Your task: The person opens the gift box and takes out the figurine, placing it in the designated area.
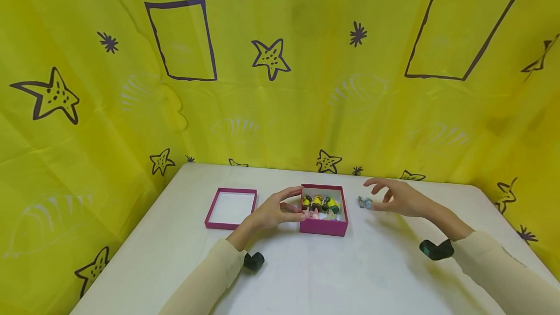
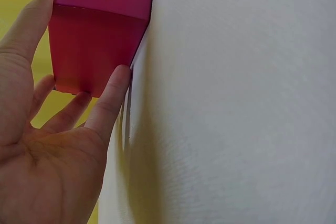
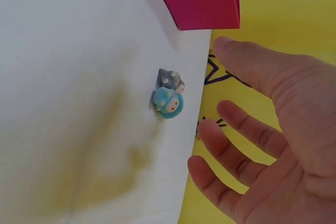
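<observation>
A magenta box [image 1: 323, 228] without its lid stands on the white table, holding several small figurines [image 1: 317, 203] in yellow, black, pink and green. My left hand [image 1: 276, 212] is at its left side, fingertips against the red side wall [image 2: 92, 51] in the left wrist view and the fingers loosely spread. To the right of the box, a light blue figurine [image 3: 169, 103] and a grey figurine [image 3: 169, 78] lie side by side on the table. Over them hovers my right hand [image 1: 402, 198], its fingers loosely bent and apart from the two figurines in the right wrist view.
A shallow box lid [image 1: 231, 208] with a magenta rim and white inside lies on the table left of the box. Behind the table [image 1: 306, 276] hangs a yellow curtain [image 1: 302, 111] with drawn stars, which also runs along both sides.
</observation>
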`<state>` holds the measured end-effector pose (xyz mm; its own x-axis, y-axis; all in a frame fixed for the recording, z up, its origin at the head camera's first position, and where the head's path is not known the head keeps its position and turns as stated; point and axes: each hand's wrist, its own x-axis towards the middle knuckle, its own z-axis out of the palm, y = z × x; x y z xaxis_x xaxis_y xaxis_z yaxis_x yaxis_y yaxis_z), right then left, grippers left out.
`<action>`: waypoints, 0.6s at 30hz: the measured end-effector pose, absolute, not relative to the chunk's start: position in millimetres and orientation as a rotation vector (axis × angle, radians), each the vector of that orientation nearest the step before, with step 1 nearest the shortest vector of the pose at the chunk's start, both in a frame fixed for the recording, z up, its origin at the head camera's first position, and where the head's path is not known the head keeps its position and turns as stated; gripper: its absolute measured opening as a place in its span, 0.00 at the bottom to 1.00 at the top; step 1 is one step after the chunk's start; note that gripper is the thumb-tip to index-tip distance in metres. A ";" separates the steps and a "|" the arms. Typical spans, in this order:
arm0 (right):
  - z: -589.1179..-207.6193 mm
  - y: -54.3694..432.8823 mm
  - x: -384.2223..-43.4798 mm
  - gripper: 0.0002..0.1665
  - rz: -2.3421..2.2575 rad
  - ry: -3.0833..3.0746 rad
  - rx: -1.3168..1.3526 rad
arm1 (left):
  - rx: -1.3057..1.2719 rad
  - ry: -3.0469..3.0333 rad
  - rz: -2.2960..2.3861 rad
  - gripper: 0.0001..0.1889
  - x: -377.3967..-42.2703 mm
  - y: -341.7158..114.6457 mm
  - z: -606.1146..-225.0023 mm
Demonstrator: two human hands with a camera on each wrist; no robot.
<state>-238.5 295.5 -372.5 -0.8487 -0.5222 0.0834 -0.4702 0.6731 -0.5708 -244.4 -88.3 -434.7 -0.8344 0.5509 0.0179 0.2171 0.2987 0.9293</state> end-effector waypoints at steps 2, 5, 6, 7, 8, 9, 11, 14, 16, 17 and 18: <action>-370.4 294.6 -238.1 0.33 -0.921 2.803 -0.835 | 0.697 2.269 1.548 0.42 -244.1 -88.1 -434.0; -366.3 292.7 -237.4 0.33 -0.922 2.806 -0.832 | 0.692 2.269 1.551 0.42 -243.8 -88.0 -433.0; -365.2 291.9 -237.4 0.33 -0.919 2.809 -0.829 | 0.692 2.267 1.555 0.42 -243.9 -88.0 -432.9; -363.9 290.8 -237.4 0.33 -0.917 2.810 -0.827 | 0.691 2.266 1.556 0.42 -243.9 -88.0 -432.8; -362.4 289.5 -237.2 0.33 -0.919 2.808 -0.832 | 0.691 2.265 1.557 0.42 -244.0 -88.1 -432.8; -360.8 288.2 -236.9 0.33 -0.917 2.809 -0.835 | 0.692 2.265 1.557 0.42 -244.0 -88.1 -432.9; -358.0 285.4 -236.4 0.32 -0.923 2.806 -0.842 | 0.693 2.265 1.558 0.42 -244.3 -88.1 -433.2; -353.9 281.2 -234.9 0.31 -0.931 2.806 -0.851 | 0.695 2.267 1.554 0.42 -244.5 -88.1 -433.8; -351.5 278.7 -233.8 0.31 -0.929 2.810 -0.858 | 0.697 2.269 1.552 0.42 -244.7 -88.0 -434.4; -350.4 277.4 -233.3 0.31 -0.928 2.814 -0.862 | 0.697 2.270 1.550 0.42 -244.4 -87.9 -434.4; -349.3 276.0 -232.9 0.32 -0.925 2.821 -0.872 | 0.696 2.271 1.548 0.42 -244.1 -87.9 -434.4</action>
<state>-232.9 276.0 -349.3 -0.8402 -0.5277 0.1250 -0.4992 0.6625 -0.5584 -244.1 -87.9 -434.4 -0.8357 0.5489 0.0203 0.2195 0.2998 0.9284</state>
